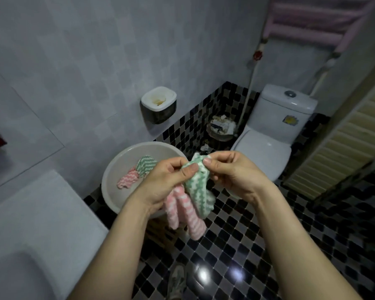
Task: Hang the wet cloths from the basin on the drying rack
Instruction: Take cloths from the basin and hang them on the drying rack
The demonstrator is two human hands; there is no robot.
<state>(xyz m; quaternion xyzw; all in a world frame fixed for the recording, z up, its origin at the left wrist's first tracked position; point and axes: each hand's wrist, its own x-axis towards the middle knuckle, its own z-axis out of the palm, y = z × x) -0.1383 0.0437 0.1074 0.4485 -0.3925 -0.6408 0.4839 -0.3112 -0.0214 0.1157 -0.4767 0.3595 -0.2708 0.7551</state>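
Green cloth point(198, 180) in both hands' grip

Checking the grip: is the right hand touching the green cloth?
Touching. The head view shows the right hand pinching the top edge of the green cloth between thumb and fingers.

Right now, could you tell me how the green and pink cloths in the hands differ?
The held green cloth is green; the held pink cloth is pink. The left hand and right hand both pinch the green cloth's top; the pink cloth hangs from the left hand alone. The pink cloth dangles lower than the green. Both share white zigzag stripes.
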